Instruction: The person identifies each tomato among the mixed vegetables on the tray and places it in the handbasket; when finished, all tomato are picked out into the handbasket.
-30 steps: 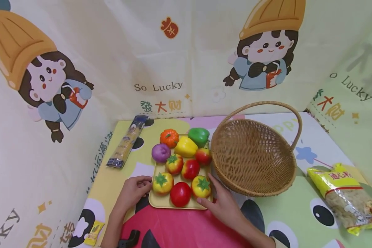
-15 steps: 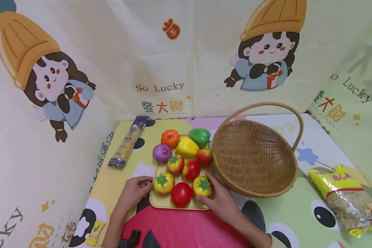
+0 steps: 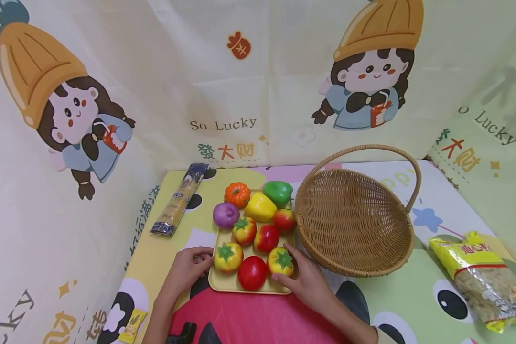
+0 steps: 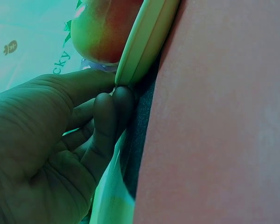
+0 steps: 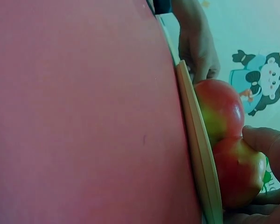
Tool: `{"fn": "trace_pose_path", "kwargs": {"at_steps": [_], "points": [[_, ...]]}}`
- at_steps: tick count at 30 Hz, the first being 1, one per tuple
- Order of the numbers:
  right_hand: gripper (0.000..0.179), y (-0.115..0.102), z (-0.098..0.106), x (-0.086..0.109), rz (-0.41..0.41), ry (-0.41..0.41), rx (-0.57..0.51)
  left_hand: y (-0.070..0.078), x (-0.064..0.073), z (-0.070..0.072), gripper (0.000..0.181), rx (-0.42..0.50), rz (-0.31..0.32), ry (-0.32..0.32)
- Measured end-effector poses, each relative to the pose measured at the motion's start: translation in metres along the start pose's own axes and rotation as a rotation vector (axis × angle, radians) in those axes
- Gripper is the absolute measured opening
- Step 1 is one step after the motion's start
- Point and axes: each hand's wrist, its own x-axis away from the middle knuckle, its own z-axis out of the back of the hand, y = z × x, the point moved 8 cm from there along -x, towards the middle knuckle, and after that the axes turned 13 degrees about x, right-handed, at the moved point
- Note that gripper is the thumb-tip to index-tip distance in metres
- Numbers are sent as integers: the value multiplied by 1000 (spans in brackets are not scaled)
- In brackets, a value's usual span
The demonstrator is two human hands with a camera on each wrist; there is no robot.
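Note:
Toy vegetables and fruit fill a pale yellow tray (image 3: 223,284). At its left side, my left hand (image 3: 188,268) pinches the rim, thumb on top and curled fingertips under it, as the left wrist view shows. My right hand (image 3: 310,282) curls round a yellow-red tomato (image 3: 280,262) with a green star-shaped top in the tray's front right corner. Its thumb (image 5: 259,137) presses that fruit. Beside it lie a plain red fruit (image 3: 252,273) and another yellow-red tomato (image 3: 228,258). Behind are a purple onion-like piece (image 3: 226,215), an orange pumpkin (image 3: 237,195), a yellow pepper (image 3: 261,207) and a green pepper (image 3: 278,193).
A wicker basket (image 3: 352,224) with a tall handle stands right of the tray. A pasta packet (image 3: 179,200) lies at the back left, a yellow noodle bag (image 3: 481,282) at the far right. One small yellow sachet (image 3: 132,326) sits front left. Patterned cloth walls (image 3: 223,86) rise behind.
Both hands keep their places at the tray and the tomato. Only the head view has shifted slightly; no object has visibly moved.

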Motion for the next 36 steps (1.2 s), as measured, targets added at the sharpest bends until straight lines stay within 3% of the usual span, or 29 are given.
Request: {"fn": "trace_pose_path", "kwargs": {"at_steps": [19,29,36], "points": [[81,-5,4,-1,3,4,16,2,-3,2,18,-56,-4,20],[83,-14,10,9,28,35,48,-2,0,0,15,-50,-19,12],[83,-27,23,17,33,12,16,1,-1,0,15,-35,-25,10]]}}
